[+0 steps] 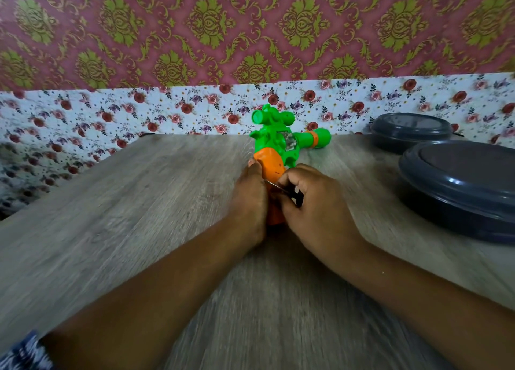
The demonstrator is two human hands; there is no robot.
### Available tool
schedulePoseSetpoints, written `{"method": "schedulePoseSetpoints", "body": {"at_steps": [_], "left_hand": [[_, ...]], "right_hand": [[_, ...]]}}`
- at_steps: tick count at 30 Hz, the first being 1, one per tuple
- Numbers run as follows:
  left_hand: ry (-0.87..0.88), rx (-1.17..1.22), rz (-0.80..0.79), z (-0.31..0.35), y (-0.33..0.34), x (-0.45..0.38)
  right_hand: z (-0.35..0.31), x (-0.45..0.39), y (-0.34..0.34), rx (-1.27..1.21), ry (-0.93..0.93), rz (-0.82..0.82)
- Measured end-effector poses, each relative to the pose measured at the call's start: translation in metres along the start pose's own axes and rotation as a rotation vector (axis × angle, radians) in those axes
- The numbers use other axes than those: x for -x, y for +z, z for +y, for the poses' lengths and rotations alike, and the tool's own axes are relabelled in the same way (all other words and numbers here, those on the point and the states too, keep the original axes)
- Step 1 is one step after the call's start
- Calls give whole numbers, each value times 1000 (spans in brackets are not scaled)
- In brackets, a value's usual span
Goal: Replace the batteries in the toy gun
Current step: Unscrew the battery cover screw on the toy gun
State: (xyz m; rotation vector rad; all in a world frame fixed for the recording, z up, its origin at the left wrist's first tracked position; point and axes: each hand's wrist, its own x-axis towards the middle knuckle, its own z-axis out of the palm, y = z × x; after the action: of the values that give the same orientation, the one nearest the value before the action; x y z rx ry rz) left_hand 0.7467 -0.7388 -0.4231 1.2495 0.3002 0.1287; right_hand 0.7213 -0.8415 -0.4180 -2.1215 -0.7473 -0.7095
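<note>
From the head view I look down on a wood-grain table [111, 216] where the green and orange toy gun [281, 143] lies near the far edge, its barrel pointing right and its orange grip toward me. My left hand [249, 202] wraps round the orange grip from the left side, fingers curled on it to steady it. My right hand [312, 202] pinches a small screwdriver [281, 189] with a dark handle, its thin metal shaft angled up and left with its tip at the grip. Whether the tip sits in a screw I cannot tell, as the fingers hide that spot. Two dark grey lidded containers [459, 183] stand at the right, well apart from the toy. I judge the job to be at an early step, the battery cover being worked at: I see no cover lying off and no batteries, old or new, anywhere on the table. Opening the compartment, swapping cells and closing up all seem left to do.
</note>
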Motion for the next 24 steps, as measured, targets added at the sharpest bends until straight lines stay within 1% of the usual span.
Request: {"method": "schedulePoseSetpoints", "body": {"at_steps": [3,7,9,14,17,21,24], "left_hand": [[-11,5,14,2,1,2],[-51,37,-11,5,2,6],[-57,43,4,4,2,4],[-33,-14,78,-1,3,-1],[-37,3,84,-1,2,-2],[-47,17,45,0,2,0],[-44,16,32,0,3,1]], "right_hand": [[0,0,1,-3,16,16],[1,0,-1,-7,15,-25],[2,-2,-3,-51,35,-40],[3,-4,-3,-317,226,-94],[2,-4,-3,-429,314,-111],[1,-4,-5,-493,377,-116],[2,-3,-4,-493,403,-105]]}}
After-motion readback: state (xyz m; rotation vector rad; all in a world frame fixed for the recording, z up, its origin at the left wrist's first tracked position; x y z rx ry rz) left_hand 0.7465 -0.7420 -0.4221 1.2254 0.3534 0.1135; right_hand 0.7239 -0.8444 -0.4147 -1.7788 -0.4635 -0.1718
